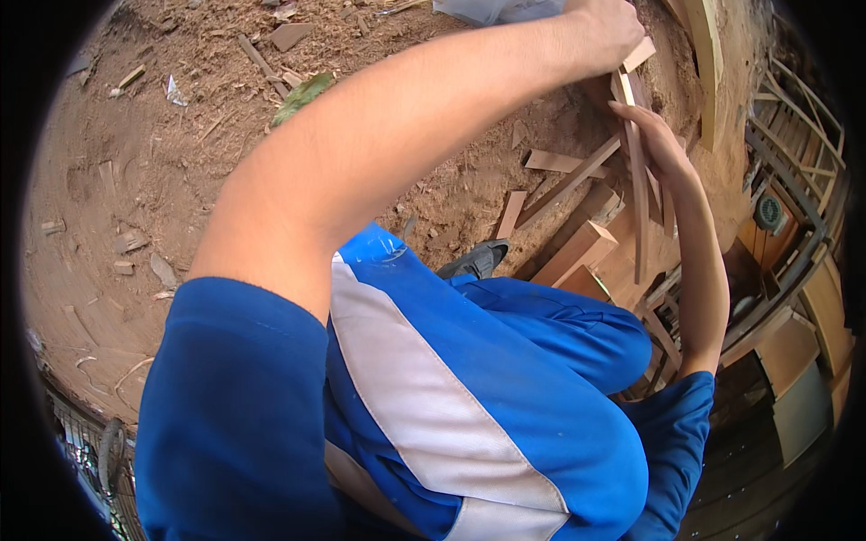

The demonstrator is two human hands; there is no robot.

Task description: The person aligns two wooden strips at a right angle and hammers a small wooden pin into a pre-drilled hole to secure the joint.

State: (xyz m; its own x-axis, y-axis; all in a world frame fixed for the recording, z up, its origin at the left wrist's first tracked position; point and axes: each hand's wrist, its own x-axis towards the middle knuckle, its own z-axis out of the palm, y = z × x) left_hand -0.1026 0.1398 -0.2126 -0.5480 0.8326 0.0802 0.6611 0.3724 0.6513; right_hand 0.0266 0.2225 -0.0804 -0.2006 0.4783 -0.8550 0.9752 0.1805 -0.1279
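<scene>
My left arm reaches across to the upper right, where my left hand [610,34] is closed in a fist. A short pale piece of wood [640,55] juts out from under its fingers; the rest of its grip is hidden. Just below, my right hand [661,144] pinches a long thin wooden strip [637,194], thumb on the near side. The strip points down toward my knees, and its upper end meets the short piece. More cut wood lies under and behind the strip.
Loose wooden offcuts [568,194] and a thicker wooden block [577,252] lie beside my shoe [475,260]. Sawdust and scraps cover the dirt ground [117,207], with a green leaf [302,97]. A plank [705,72] stands at upper right; stacked boards [789,352] and a small green fan-like motor [769,213] are at far right.
</scene>
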